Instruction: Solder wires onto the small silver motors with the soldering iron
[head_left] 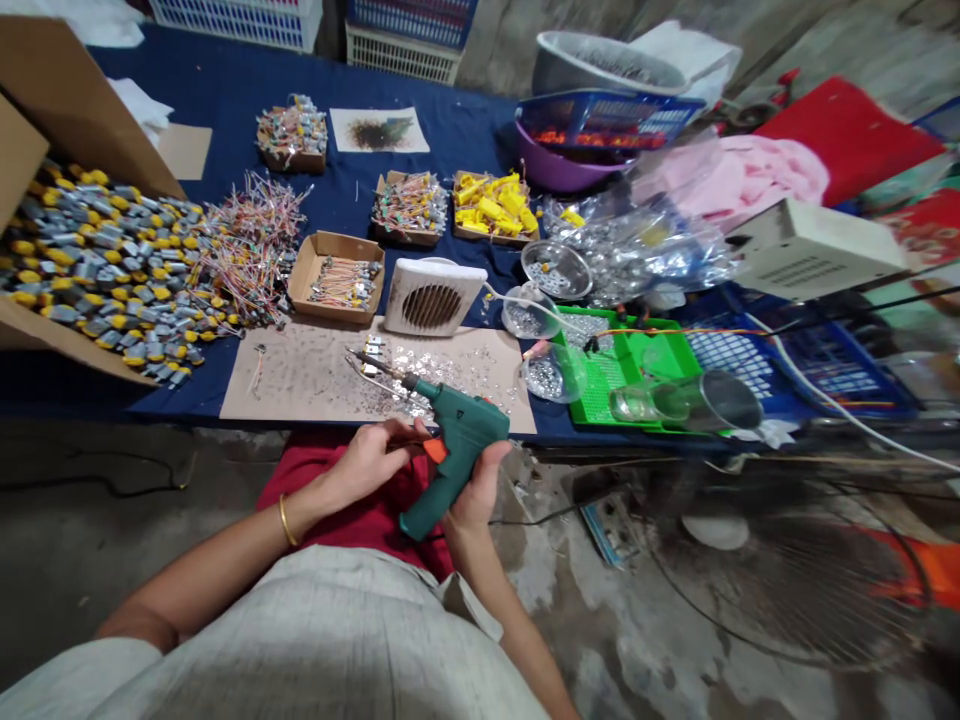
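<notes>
A green soldering gun with an orange trigger is tilted over my lap, its metal tip pointing up and left above the cardboard sheet. My right hand holds it from behind; the thumb lies along the back and the other fingers are hidden by the body. Close to the trigger, my left hand has its fingers curled and pressed together. Whatever they pinch is too small or hidden. Under the tip, small metal parts stand on the sheet among scattered bits. A small wired part lies farther left.
Behind the sheet stand a white vent-fronted box and a cardboard tray of wired parts. Many small motors fill the left side. A green basket sits right, with a floor fan below the table edge.
</notes>
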